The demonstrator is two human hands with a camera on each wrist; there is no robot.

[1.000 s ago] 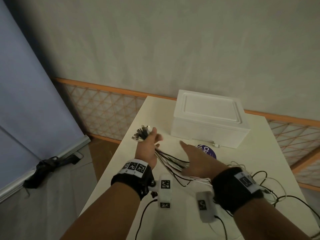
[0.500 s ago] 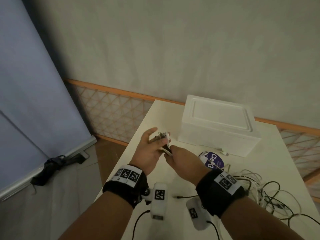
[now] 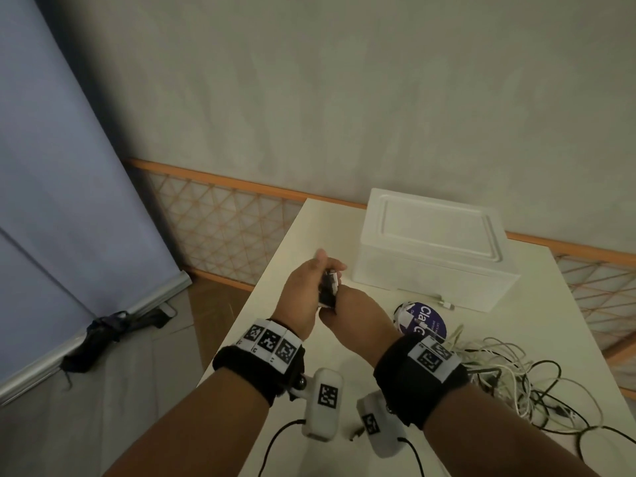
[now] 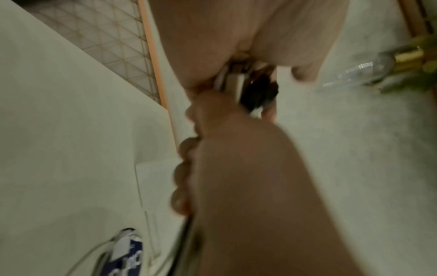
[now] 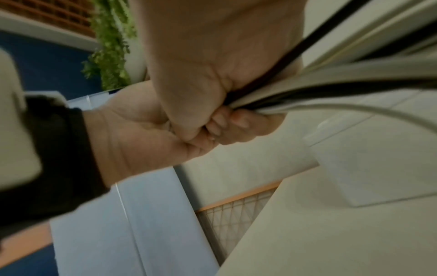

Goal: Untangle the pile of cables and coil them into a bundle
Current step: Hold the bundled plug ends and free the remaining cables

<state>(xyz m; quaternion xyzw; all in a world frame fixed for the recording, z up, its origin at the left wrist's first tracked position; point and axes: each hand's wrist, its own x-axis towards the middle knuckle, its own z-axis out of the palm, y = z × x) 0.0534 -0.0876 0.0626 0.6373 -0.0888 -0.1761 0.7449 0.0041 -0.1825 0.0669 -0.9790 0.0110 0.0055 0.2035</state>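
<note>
Both hands meet above the table, just in front of the box. My right hand is fisted round a bunch of black and white cables; the right wrist view shows the fingers curled tight on them, strands running off up-right. My left hand sits against the right, thumb and fingers closed on the plugs sticking out of the top of the fist. Left wrist view is blurred but shows dark and white plug ends pinched between the two hands. Rest of the cables lie as a loose tangle on the table to my right, near a round purple-labelled item. One white plug lies by the box's front edge.
</note>
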